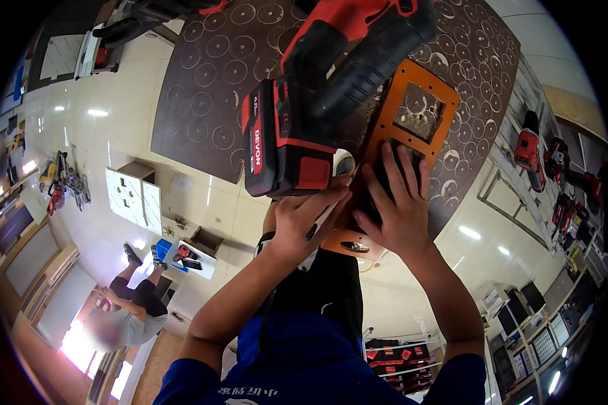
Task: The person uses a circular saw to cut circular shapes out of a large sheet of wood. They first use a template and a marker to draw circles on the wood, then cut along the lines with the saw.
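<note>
My left hand (304, 219) is closed round a slim white pen (311, 260) with a dark part; its fingers reach the near left edge of an orange template (390, 101). The template has a square cutout at its far end, an oval opening at its near end and small holes along the rim. My right hand (402, 199) lies with fingers stretched over its middle, pressing on a dark surface there. Just left of the template, a red and black cordless power tool (338, 74) with its battery (277, 145) hides part of the work.
Beneath it all is a brown tabletop (199, 101) marked with many circular cuts. Red and black drills (528, 148) sit on a rack at the right. A white cabinet (134, 196) stands on the floor to the left, and another person (132, 304) is beyond it at lower left.
</note>
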{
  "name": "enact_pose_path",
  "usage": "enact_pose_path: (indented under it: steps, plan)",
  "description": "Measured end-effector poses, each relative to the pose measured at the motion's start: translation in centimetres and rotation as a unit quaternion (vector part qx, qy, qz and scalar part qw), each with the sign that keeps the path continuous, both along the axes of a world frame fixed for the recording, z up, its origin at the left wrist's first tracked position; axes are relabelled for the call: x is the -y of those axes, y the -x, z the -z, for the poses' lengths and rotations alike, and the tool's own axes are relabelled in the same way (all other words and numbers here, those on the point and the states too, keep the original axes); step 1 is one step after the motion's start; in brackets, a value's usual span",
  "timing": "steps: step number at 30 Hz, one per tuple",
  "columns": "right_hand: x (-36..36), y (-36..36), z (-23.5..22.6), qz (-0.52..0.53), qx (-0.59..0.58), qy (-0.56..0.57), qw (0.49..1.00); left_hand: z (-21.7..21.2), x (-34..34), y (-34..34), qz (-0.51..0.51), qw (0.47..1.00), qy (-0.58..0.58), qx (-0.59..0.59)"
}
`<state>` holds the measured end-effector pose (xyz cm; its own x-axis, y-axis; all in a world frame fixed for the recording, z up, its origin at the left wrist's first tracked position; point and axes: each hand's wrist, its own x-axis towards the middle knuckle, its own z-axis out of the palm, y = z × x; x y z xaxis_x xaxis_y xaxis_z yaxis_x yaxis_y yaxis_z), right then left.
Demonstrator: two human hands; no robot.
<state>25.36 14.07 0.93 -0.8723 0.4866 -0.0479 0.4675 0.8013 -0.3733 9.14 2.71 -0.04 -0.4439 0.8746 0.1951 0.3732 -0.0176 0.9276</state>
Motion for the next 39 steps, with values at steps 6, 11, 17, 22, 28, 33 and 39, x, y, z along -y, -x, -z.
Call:
enact_pose_path:
  steps: [6, 11, 17, 22, 28, 33, 39]
  plan:
    - [0.0, -0.1, 0.2, -0.007, -0.005, -0.005, 1.000, 0.1, 0.0, 0.2, 0.001, 0.999, 0.023, -0.028]
    - [0.0, -0.1, 0.2, 0.005, -0.014, -0.003, 1.000, -0.3, -0.5, 0.3, -0.004, 0.999, 0.024, -0.031]
    - [0.0, 0.0, 0.0, 0.006, -0.014, 0.004, 1.000, -0.4, 0.0, 0.5, 0.004, 0.999, 0.054, -0.001]
    - [0.0, -0.1, 0.1, 0.006, -0.015, 0.002, 1.000, -0.1, -0.4, 0.6, 0.013, 0.999, 0.033, -0.035]
    - [0.0, -0.1, 0.0, 0.000, -0.009, 0.004, 1.000, -0.5, 1.0, 0.0, 0.001, 0.998, 0.059, 0.017]
    - [-0.1, -0.1, -0.1, 0.001, -0.006, 0.008, 1.000, -0.9, 0.3, 0.3, 0.007, 0.998, 0.070, -0.006]
    - [-0.1, -0.2, 0.0, -0.005, -0.001, -0.005, 1.000, -1.0, 3.1, 0.2, 0.055, 0.993, 0.099, 0.014]
